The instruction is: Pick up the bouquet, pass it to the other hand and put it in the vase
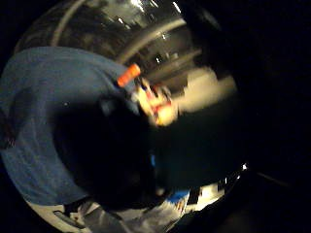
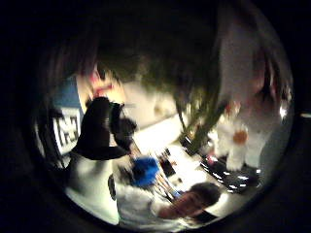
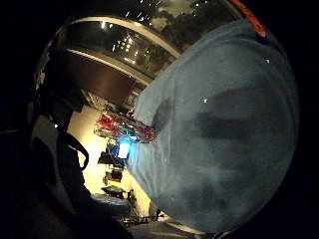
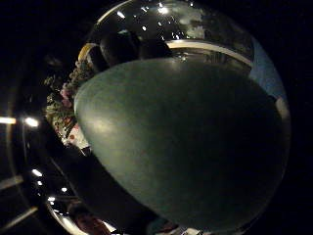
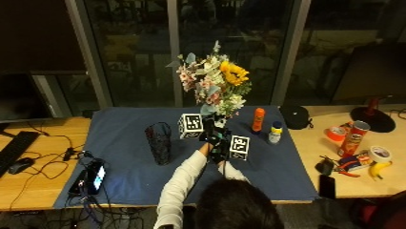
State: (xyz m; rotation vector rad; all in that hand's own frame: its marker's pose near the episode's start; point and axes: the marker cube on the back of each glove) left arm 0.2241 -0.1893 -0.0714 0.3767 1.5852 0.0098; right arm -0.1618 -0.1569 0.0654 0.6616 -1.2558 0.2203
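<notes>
The bouquet (image 5: 214, 81), with pink, white and yellow flowers, stands upright in the air over the middle of the blue cloth (image 5: 126, 129). My left hand (image 5: 209, 130) grips its stems just under the blooms. My right hand (image 5: 220, 150) holds the stems right below the left one. In the left thumb side palm view the green stems (image 2: 199, 124) run close past the palm, with a gloved hand (image 2: 102, 128) beside them. The flowers (image 4: 61, 105) show at the far end of a dark green mass filling the right thumb side palm view. The dark vase (image 5: 160, 143) stands upright on the cloth, left of both hands.
An orange bottle (image 5: 258, 119) and a small white bottle (image 5: 275, 132) stand on the cloth right of the bouquet. A red can (image 5: 353, 138), tape rolls and tools lie on the wooden table at the right. A phone with cables (image 5: 95, 176) sits at the cloth's left front.
</notes>
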